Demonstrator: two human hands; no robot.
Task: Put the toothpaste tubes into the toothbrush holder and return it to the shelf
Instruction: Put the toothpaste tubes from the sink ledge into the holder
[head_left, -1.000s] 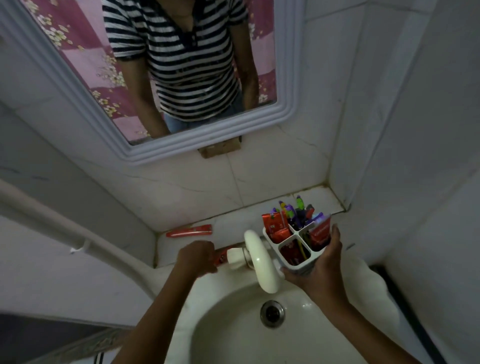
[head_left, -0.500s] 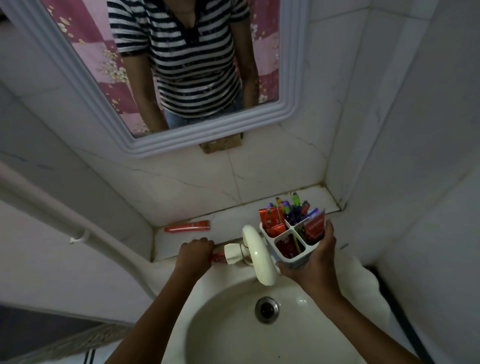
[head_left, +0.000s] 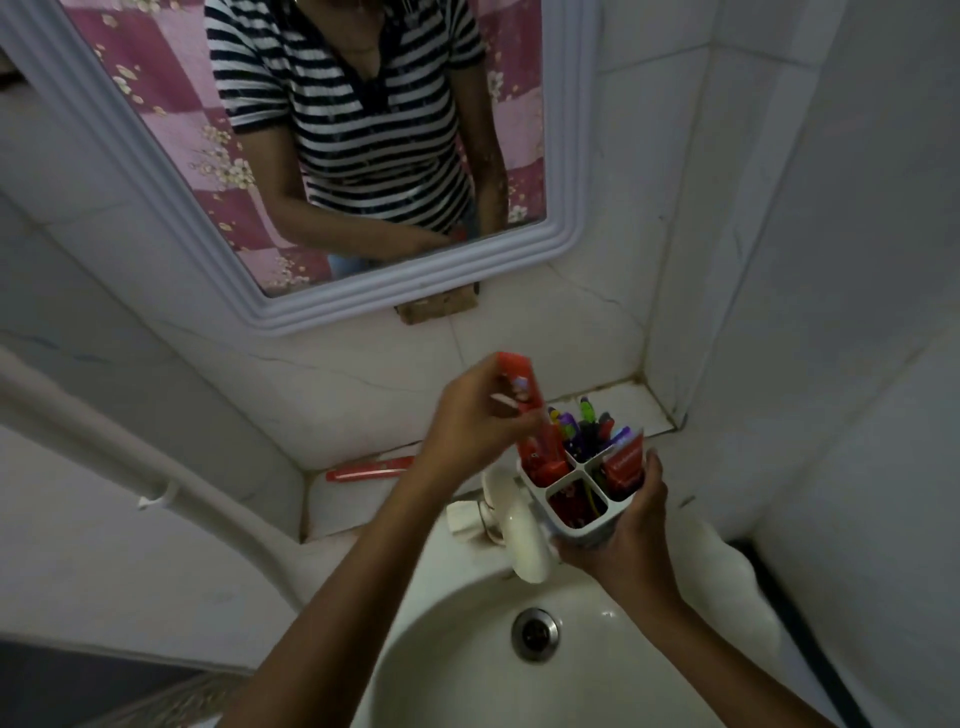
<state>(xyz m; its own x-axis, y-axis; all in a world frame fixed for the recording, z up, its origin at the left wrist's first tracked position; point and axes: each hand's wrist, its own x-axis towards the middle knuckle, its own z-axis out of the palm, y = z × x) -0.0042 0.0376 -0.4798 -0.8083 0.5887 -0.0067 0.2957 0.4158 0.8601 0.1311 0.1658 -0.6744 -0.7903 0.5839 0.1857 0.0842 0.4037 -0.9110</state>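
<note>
Head view, near to far: sink basin (head_left: 467, 649) below your forearms, drain (head_left: 536, 634) in it, white tap (head_left: 522, 535) at the rim. Your right hand (head_left: 626, 535) wraps the white toothbrush holder (head_left: 571, 512) from beneath, held above the basin's back edge; four compartments, red tubes and brushes already inside. Your left hand (head_left: 475, 421) pinches a red toothpaste tube (head_left: 524, 400) upright, its lower end entering the holder's left rear compartment. Another red tube (head_left: 370, 469) lies flat on the tiled shelf (head_left: 631, 408) behind. Mirror (head_left: 311, 156) above.
</note>
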